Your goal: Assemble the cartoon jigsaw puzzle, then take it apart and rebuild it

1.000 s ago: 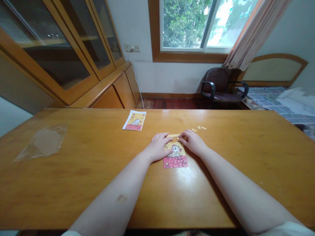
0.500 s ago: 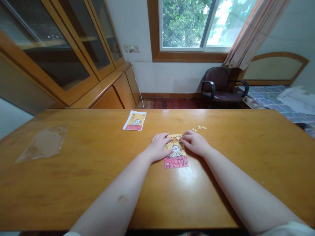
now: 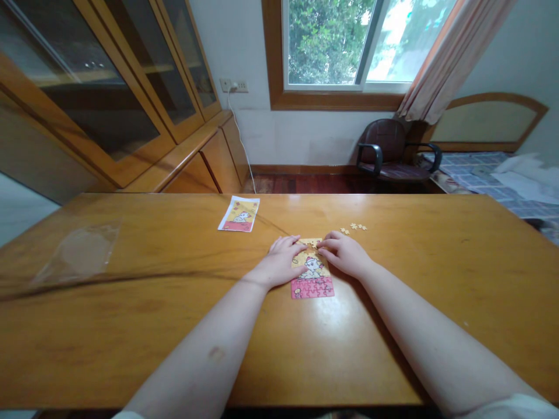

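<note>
Left hand (image 3: 279,263) lies spread on the cardboard jigsaw puzzle (image 3: 312,286); right hand (image 3: 343,253) curls at its top edge, any pinch unclear; light, flimsy pieces (image 3: 353,226) lift best by their edges.

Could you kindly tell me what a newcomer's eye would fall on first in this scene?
The eye would probably go first to the yellow and pink jigsaw puzzle at the middle of the long wooden table, with the left hand and right hand at its upper part. Beyond it lie a printed picture card and, to the right, a few loose puzzle pieces. Past the table, the bright window stands out.
</note>
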The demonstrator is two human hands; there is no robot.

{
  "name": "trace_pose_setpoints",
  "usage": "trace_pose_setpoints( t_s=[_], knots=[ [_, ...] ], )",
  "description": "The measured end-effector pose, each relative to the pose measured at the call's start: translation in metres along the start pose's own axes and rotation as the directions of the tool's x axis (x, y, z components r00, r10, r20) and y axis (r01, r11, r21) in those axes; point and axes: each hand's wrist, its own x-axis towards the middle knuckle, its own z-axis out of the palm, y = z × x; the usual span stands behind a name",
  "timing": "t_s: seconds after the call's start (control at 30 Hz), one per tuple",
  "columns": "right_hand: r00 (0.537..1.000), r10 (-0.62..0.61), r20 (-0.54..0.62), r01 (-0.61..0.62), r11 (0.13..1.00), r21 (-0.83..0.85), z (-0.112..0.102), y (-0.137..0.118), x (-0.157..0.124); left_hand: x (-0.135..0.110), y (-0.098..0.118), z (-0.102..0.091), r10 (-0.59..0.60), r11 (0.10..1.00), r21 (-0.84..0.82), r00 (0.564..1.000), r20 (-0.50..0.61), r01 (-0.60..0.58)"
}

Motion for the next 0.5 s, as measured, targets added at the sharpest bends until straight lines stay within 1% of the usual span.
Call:
trace_pose_setpoints(
  t_s=[0.3,0.5],
  knots=[
    [1.0,0.001,0.022,-0.001,1.0,0.013,-0.0012,-0.003,-0.0004,0.0002,-0.0008,0.0008,0.006,1.0,0.015,1.0,0.001,-0.006],
    [0.999,0.039,-0.003,-0.039,0.999,-0.015,-0.0014,-0.0022,0.0002,0.0004,-0.0035,0.0026,0.021,1.0,0.013,1.0,-0.006,-0.02]
  ],
)
